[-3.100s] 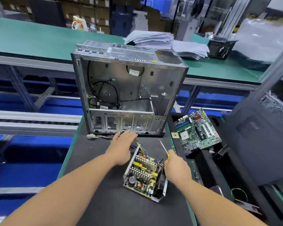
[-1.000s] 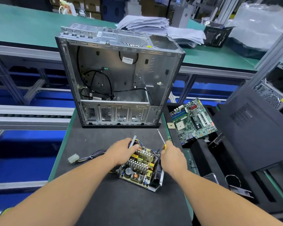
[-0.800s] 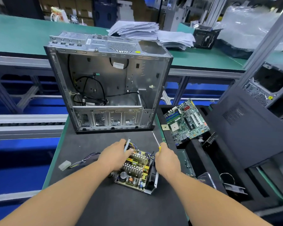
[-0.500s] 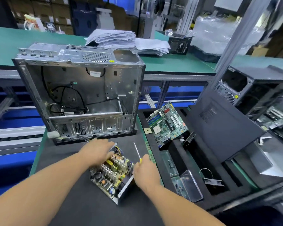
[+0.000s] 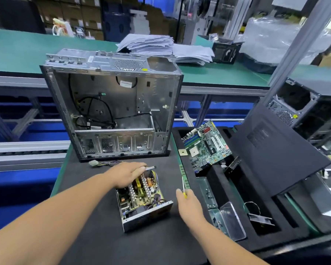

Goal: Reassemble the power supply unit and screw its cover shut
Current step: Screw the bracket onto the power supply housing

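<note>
An open, stripped computer case (image 5: 113,111) stands upright at the far end of the black mat (image 5: 96,241), and to its right a black foam tray (image 5: 214,180) holds a green motherboard (image 5: 205,145) propped at a tilt, with a dark side panel (image 5: 275,155) leaning just beyond it. The power supply unit (image 5: 141,201) lies coverless on the mat in front of the case, circuit board and heat sinks exposed, its wire bundle (image 5: 107,163) trailing left to a white connector. The left hand (image 5: 127,174) rests on the unit's far end with fingers curled over its metal edge, while the right hand (image 5: 189,204), just right of the unit and apart from it, grips a yellow-handled screwdriver (image 5: 183,186) pointing away.
</note>
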